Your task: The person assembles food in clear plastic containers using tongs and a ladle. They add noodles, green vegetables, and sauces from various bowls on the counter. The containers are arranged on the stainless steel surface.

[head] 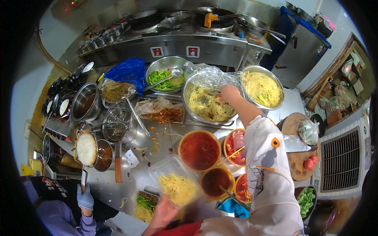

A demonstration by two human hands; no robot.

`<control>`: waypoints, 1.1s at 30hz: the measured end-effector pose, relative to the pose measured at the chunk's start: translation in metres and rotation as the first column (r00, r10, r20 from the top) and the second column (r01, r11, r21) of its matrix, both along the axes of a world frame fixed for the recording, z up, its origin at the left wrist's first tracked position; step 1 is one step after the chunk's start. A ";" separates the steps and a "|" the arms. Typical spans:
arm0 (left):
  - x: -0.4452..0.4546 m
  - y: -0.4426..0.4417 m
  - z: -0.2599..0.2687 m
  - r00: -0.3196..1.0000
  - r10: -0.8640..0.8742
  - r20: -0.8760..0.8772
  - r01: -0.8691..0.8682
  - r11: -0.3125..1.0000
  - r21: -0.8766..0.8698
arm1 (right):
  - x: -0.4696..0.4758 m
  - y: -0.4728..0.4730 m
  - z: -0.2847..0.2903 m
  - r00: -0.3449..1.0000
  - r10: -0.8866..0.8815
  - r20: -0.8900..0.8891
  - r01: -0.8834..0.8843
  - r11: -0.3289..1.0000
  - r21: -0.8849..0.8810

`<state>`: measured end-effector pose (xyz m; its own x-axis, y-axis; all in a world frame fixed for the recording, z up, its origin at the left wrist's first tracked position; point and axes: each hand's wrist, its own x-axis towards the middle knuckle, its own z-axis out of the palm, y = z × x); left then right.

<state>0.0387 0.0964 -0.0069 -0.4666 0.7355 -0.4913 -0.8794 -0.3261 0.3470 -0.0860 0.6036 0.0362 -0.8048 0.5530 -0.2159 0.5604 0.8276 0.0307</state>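
Note:
My left hand (165,209) holds a clear plastic takeaway container (158,171), tilted, with pale yellow shredded potato (178,187) in it. My right arm stretches forward, and my right hand (231,93) is over a large steel bowl (192,113) of shredded vegetable, probably potato, flecked with red. Its fingertips are hidden, so what they grip does not show. Crumpled clear plastic film (211,72) covers the far side of that bowl. Beneath my left hand's container, partly hidden, sits another filled one (146,203) with green vegetable and yellow shreds.
A co-worker's striped-gloved hand (85,199) grips a handled pan (86,149) of white food at left. Tubs of red sauce (199,150) stand near my right arm. A cleaver (298,143) lies on the round chopping board (295,168). Another bowl of shreds (261,88) stands behind my arm.

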 end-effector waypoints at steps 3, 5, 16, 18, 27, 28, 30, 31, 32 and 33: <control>0.001 0.003 0.000 1.000 -0.005 -0.015 0.005 1.000 0.029 | 0.013 -0.001 0.032 0.992 0.120 -0.028 -0.118 0.992 0.048; 0.002 0.002 -0.002 1.000 0.002 -0.019 -0.002 0.999 0.035 | 0.023 -0.006 0.056 0.992 0.121 0.033 -0.124 0.990 0.075; 0.004 0.004 -0.004 0.999 -0.024 -0.034 0.026 0.998 0.059 | 0.031 -0.021 0.060 0.909 0.061 0.413 -0.033 0.997 -0.074; 0.006 0.001 -0.002 0.999 -0.005 -0.032 0.006 0.999 0.035 | 0.023 -0.024 0.049 0.903 0.056 0.426 -0.018 0.996 -0.092; -0.001 0.010 0.002 1.000 0.024 -0.003 -0.024 0.998 0.053 | 0.040 -0.001 0.028 0.947 0.085 0.309 -0.094 0.996 0.013; -0.003 0.011 0.000 0.999 0.045 -0.002 -0.044 0.998 0.042 | 0.040 -0.009 0.040 0.940 0.082 0.332 -0.080 0.997 -0.017; -0.011 0.013 -0.002 0.999 0.052 0.002 -0.052 0.996 0.067 | 0.042 -0.030 0.075 0.962 0.117 0.247 -0.120 0.993 -0.003; -0.017 0.017 0.001 0.999 0.046 -0.001 -0.046 0.995 0.085 | 0.043 -0.036 0.086 0.972 0.125 0.200 -0.130 0.991 0.010; -0.020 0.022 0.008 0.998 0.059 -0.012 -0.058 0.994 0.088 | 0.042 -0.040 0.081 0.972 0.138 0.191 -0.159 0.982 0.099; -0.027 0.030 0.012 0.999 0.055 0.000 -0.054 0.993 0.102 | 0.047 -0.041 0.070 0.973 0.141 0.182 -0.176 0.965 0.194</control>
<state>0.0115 0.1267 0.0051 -0.5088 0.7552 -0.4132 -0.8582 -0.4075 0.3120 -0.0394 0.5628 0.1065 -0.8483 0.4682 -0.2474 0.3953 0.8707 0.2925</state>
